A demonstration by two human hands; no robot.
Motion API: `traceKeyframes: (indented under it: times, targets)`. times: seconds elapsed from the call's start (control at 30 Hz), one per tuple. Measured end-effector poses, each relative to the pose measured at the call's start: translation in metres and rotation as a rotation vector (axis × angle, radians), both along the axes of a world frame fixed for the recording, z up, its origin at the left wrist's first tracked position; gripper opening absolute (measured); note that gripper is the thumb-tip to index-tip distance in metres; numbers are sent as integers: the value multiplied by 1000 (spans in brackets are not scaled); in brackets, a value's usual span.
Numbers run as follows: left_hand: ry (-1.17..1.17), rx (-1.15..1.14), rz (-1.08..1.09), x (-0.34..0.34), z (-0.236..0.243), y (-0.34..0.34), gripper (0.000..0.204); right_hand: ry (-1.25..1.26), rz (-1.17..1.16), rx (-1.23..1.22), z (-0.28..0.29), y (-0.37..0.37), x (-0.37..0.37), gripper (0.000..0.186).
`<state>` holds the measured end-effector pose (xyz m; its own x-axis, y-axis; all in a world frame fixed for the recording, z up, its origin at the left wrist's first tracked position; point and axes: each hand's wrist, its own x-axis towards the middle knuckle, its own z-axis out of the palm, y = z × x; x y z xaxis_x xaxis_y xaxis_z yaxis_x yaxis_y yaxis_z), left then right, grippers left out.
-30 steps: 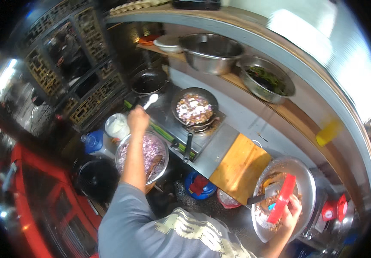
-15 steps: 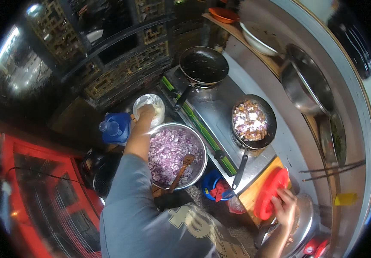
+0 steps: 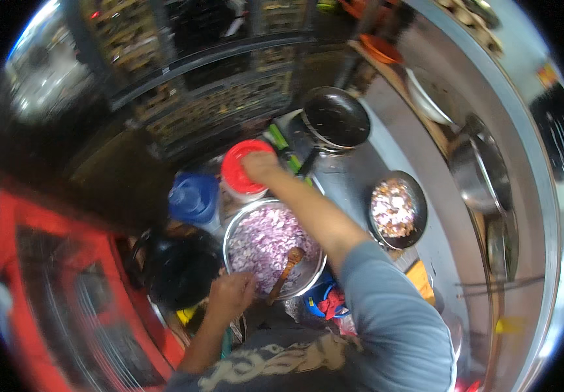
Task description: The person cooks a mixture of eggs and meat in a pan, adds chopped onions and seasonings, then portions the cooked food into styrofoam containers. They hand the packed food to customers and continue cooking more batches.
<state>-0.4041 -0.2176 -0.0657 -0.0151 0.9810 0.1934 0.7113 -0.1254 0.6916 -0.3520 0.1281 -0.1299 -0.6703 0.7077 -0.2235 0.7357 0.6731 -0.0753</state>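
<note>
My right hand (image 3: 260,166) grips the red lid (image 3: 235,171), which sits over the mouth of a white tub (image 3: 243,195) beyond the bowl. Fingers curled, my left hand (image 3: 232,294) is at the near left rim of a large steel bowl (image 3: 313,281); what it holds, if anything, is hidden. Chopped purple onion (image 3: 262,238) fills much of this bowl. A wooden spatula (image 3: 286,274) lies in the onion, its handle toward me.
Left of the tub stands a blue container (image 3: 194,199), with a black pan (image 3: 181,268) nearer me. On the stove to the right are an empty frying pan (image 3: 336,117) and another holding chopped food (image 3: 394,209). A shelf (image 3: 419,101) carries bowls.
My right hand has brought the red lid from the right side over to the white tub. My left hand has left the tub and drawn back to the bowl's near left rim.
</note>
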Motion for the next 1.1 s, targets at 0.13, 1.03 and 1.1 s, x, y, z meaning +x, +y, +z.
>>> traceKeyframes:
  times: [0.13, 1.03, 1.1]
  targets:
    - [62, -70, -79, 10, 12, -30, 11, 148, 5, -120, -52, -3, -13, 33]
    - [-142, 726, -877, 470, 212, 112, 16, 1249, -1458, 347, 119, -766, 466, 16]
    - [108, 556, -774, 533, 237, 132, 28, 1190, -1516, 357, 107, -803, 465, 17]
